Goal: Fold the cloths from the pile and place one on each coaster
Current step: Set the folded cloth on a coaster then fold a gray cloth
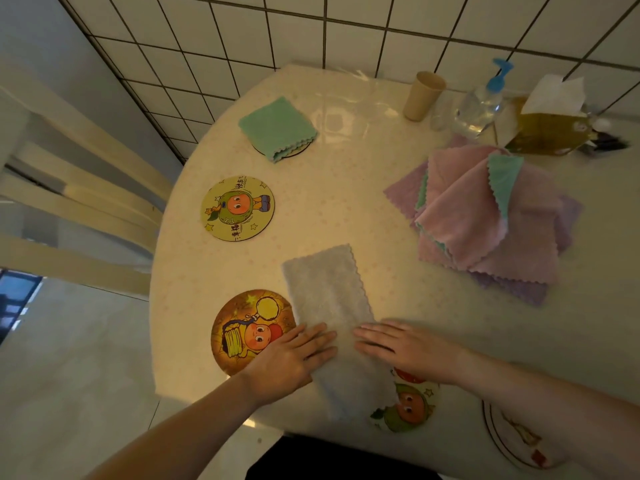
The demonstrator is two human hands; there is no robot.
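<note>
A grey-white cloth (329,292), folded into a long strip, lies on the round table (346,188) in front of me. My left hand (291,362) and my right hand (401,348) both press flat on its near half, fingers spread. The cloth overlaps an orange coaster (242,337) on the left and a white coaster with a green figure (412,407) on the right. A yellow coaster (237,208) lies bare further back. A folded green cloth (277,128) rests on the far coaster (298,151). The pile of pink, purple and green cloths (485,216) sits at the right.
A paper cup (423,95), a pump bottle (485,98) and a tissue box (550,123) stand at the back right by the tiled wall. Another coaster (516,441) shows under my right forearm. A chair (79,202) stands left of the table.
</note>
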